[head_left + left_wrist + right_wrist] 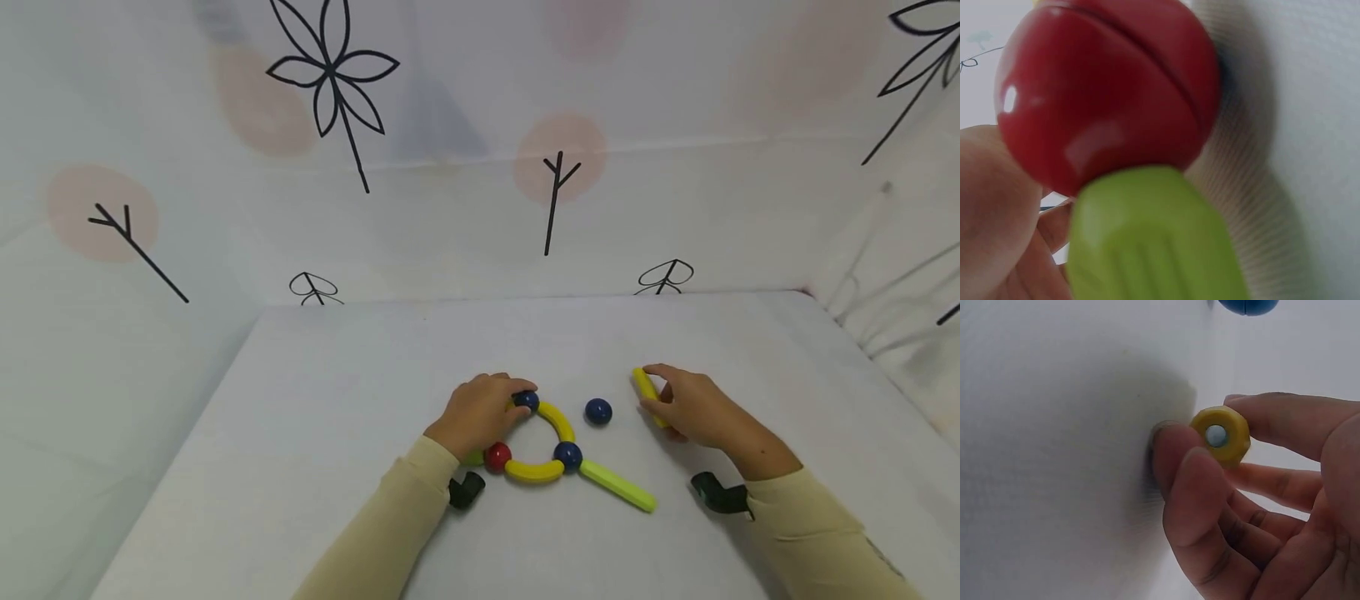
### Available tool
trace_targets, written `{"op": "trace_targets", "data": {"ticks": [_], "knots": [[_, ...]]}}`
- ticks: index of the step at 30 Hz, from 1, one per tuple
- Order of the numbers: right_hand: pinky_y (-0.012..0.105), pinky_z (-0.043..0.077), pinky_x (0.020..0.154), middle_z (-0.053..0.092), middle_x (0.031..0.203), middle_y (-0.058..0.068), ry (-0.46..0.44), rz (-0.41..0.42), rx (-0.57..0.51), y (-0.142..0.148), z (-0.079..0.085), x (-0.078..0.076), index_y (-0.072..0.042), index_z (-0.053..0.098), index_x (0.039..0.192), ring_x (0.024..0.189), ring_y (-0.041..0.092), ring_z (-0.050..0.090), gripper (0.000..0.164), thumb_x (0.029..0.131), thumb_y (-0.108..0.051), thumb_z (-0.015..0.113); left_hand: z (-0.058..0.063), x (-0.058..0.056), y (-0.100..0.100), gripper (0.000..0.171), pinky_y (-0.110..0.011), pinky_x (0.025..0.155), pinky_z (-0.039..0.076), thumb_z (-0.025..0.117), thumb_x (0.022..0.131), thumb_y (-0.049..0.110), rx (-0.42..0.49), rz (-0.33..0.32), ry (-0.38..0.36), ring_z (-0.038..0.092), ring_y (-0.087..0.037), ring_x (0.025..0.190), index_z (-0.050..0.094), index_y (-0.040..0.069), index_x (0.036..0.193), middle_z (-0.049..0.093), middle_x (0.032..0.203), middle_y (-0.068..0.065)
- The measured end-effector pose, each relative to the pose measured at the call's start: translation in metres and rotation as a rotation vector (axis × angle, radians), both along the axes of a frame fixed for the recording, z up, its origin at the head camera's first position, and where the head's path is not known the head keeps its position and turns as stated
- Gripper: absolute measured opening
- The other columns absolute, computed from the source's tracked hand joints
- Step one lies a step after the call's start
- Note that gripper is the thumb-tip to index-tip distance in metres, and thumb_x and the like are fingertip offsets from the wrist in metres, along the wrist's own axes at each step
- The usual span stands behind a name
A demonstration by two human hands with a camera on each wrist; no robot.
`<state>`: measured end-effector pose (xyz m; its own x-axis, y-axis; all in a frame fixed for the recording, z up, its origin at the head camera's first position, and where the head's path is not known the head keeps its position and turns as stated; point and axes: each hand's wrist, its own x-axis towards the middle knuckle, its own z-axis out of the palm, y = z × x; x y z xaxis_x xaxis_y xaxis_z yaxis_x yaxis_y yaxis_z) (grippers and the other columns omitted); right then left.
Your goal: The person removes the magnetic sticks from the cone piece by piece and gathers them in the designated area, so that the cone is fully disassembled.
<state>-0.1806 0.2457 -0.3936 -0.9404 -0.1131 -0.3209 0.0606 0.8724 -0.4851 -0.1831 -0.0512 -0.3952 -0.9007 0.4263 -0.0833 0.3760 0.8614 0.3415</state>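
In the head view my left hand (478,414) holds a blue ball (527,402) between thumb and fingers. That ball belongs to a ring with two curved yellow rods (535,472), a second blue ball (568,456) and a red ball (497,457). From the second blue ball a straight light-green rod (618,486) points outward. Another green rod (1147,237) meets the red ball close up in the left wrist view. My right hand (693,408) pinches a straight yellow rod (645,385); its end shows a round silvery tip in the right wrist view.
A loose blue ball (598,412) lies between the ring and my right hand. Dark wrist-camera mounts (720,493) stick out from both sleeves. The white table (360,367) ends at a patterned cloth backdrop (450,225).
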Motion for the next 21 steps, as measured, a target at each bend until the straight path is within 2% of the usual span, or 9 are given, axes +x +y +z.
{"op": "trace_targets", "data": {"ticks": [8,13,17,21], "knots": [[0.029,0.05,0.056,0.062,0.09,0.015,0.022,0.003,0.029,0.002,-0.005,-0.001,0.003,0.037,0.147,0.064,0.017,0.057,0.063,0.095,-0.017,0.067,0.001,0.0,0.001,0.041,-0.041,0.1,0.051,0.066,0.097,0.035,0.002,-0.008,0.017,0.062,-0.02,0.121,0.061,0.032,0.137,0.066,0.134,0.002],[0.029,0.049,0.057,0.061,0.09,0.014,0.024,0.004,0.052,0.0,0.002,0.001,0.002,0.037,0.147,0.066,0.018,0.056,0.064,0.096,-0.022,0.067,0.002,0.0,0.001,0.041,-0.043,0.101,0.051,0.066,0.097,0.035,0.002,0.004,-0.009,0.061,-0.021,0.123,0.061,0.032,0.137,0.065,0.135,0.003],[0.029,0.047,0.056,0.06,0.094,0.016,0.127,0.003,0.05,-0.007,0.019,0.008,-0.002,0.045,0.143,0.066,0.018,0.054,0.057,0.097,-0.028,0.064,0.004,0.002,0.001,0.047,-0.044,0.098,0.051,0.066,0.096,0.037,-0.025,-0.012,0.011,0.062,-0.021,0.12,0.056,0.031,0.141,0.065,0.135,0.001],[0.029,0.044,0.054,0.06,0.091,0.011,0.251,0.031,0.018,-0.021,0.036,0.022,-0.006,0.058,0.131,0.066,0.018,0.051,0.04,0.097,-0.027,0.063,0.008,0.01,0.003,0.055,-0.044,0.094,0.05,0.064,0.097,0.042,-0.064,-0.057,0.11,0.062,-0.021,0.116,0.046,0.031,0.148,0.064,0.134,0.0]]}}
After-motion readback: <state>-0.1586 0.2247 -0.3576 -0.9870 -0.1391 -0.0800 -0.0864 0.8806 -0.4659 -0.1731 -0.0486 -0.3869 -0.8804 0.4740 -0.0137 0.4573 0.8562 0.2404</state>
